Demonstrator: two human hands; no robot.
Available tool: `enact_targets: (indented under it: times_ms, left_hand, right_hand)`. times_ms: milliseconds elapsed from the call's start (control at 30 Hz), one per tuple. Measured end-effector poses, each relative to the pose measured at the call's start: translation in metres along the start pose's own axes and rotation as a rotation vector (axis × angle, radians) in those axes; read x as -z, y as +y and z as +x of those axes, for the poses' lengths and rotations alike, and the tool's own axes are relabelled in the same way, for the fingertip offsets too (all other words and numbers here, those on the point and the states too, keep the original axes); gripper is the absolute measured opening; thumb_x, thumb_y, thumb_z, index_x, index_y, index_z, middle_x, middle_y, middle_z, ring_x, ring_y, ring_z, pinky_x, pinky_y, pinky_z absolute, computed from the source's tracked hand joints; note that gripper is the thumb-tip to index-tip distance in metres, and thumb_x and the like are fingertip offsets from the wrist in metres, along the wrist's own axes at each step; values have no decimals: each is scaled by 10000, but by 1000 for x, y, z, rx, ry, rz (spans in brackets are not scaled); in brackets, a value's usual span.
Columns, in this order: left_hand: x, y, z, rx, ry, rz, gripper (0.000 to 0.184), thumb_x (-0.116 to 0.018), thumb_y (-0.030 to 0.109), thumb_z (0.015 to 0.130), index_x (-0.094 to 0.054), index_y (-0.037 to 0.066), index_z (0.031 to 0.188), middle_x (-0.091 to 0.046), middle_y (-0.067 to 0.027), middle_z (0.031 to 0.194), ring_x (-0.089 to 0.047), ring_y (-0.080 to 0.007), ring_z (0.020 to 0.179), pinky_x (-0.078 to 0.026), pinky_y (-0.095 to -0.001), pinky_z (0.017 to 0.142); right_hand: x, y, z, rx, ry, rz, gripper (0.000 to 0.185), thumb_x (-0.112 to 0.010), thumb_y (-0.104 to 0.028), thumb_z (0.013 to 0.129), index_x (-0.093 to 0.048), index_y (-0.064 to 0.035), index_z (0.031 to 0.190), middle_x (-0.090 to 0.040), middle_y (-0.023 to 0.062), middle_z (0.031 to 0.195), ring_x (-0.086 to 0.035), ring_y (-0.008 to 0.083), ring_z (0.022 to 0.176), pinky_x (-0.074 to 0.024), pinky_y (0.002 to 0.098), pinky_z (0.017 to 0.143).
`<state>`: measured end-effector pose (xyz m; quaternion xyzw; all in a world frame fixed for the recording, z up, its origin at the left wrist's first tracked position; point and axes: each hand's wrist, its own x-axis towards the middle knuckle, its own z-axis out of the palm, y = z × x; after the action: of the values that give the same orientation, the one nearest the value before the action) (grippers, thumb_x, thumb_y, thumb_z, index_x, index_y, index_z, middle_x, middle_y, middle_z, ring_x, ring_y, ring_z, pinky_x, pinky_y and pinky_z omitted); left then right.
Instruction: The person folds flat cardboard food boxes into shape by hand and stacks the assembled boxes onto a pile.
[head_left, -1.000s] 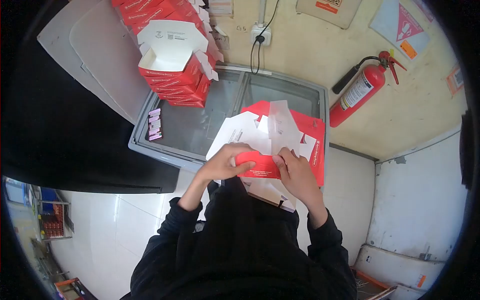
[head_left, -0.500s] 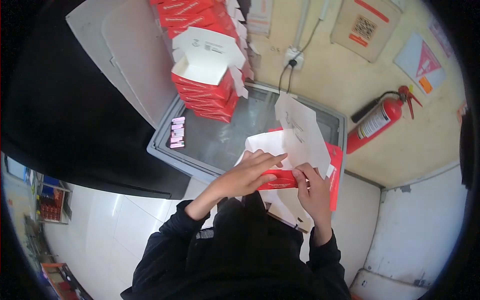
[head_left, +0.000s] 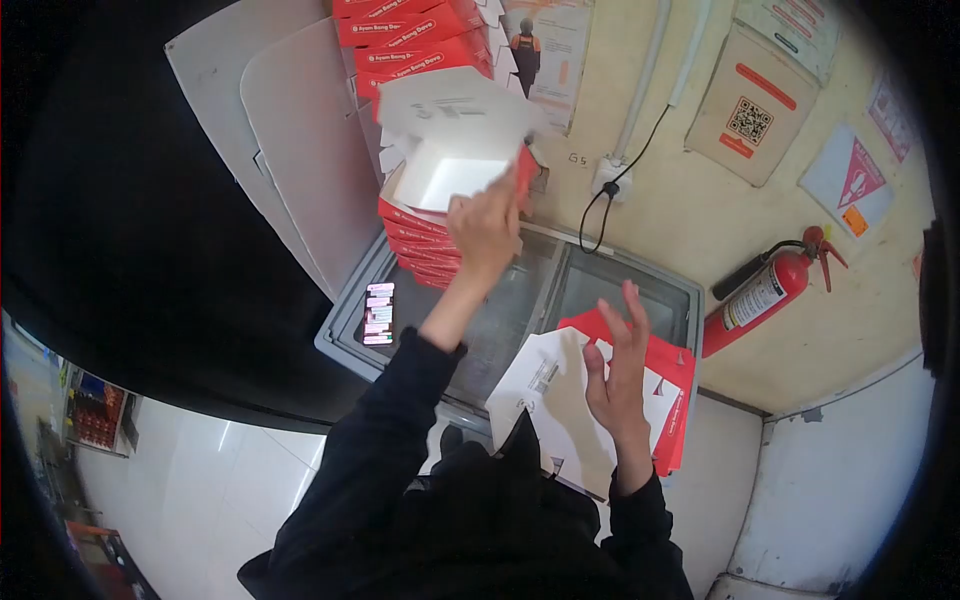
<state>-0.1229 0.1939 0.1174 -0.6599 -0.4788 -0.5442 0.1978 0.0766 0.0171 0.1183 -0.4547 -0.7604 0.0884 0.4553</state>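
My left hand (head_left: 487, 232) is closed on a folded box (head_left: 452, 180), white inside with a raised white lid, at the top of a stack of red boxes (head_left: 425, 252). Its fingers are slightly blurred at the box's front wall. My right hand (head_left: 622, 375) holds nothing, fingers spread, above the flat cardboard sheets. The uppermost sheet (head_left: 545, 385) lies white side up. Red sheets (head_left: 683, 425) show beneath it at the right, on the glass-topped freezer (head_left: 480, 375).
A phone (head_left: 379, 314) lies on the freezer's left side. More red boxes (head_left: 420, 45) are piled behind the front stack. A red fire extinguisher (head_left: 762, 295) hangs at the right. A black cable (head_left: 597, 215) dangles from a wall socket (head_left: 612, 178).
My left hand has moved up and left with the folded box from above the sheets to the stack. My right hand has let go of the cardboard and opened. The view has shifted.
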Motion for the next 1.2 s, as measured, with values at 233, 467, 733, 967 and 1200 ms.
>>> enact_targets:
  times_ms: [233,467,733,967,1200]
  left_hand:
    - [-29,24,-30,72,-149,53,622,-627,316,890,-445,80,1437,-420,-267,1438,-311,-434,1396,-256,-614,1036]
    - [74,162,-223,-579,-1600,-583,549,-648,416,885,-570,72,1306,-460,-228,1448,-378,-479,1364,-379,-520,1084]
    - [52,170,-258,-420,-1600,-465,429,-666,402,859,-620,76,1135,-616,-200,1248,-608,-384,1121,-499,-481,915]
    - [33,148,-238,151,-1625,-803,223,-792,246,781,-780,63,907,-722,-97,746,-663,-202,638,-517,-328,628]
    - [28,127,-224,573,-1828,-1036,239,-701,175,920,-736,-22,1049,-733,-75,850,-619,-84,685,-506,-258,599]
  right_hand:
    - [18,13,-72,-190,51,-109,392,-525,-207,997,-500,-76,1366,-355,228,1465,-307,421,1405,-325,522,1113]
    - [38,37,-153,-491,261,-72,346,-506,-256,1018,-571,-29,1269,-504,201,1294,-504,320,1202,-471,421,959]
    - [75,67,-225,-729,305,9,268,-492,-213,1034,-651,-10,1110,-643,126,1019,-623,238,974,-485,340,874]
    - [97,77,-249,-784,145,163,259,-546,-234,1015,-667,-33,1123,-659,111,1009,-651,235,978,-490,344,881]
    - [112,80,-253,-611,-130,325,427,-728,-223,845,-645,-63,1232,-647,123,1243,-565,290,1230,-413,416,1057]
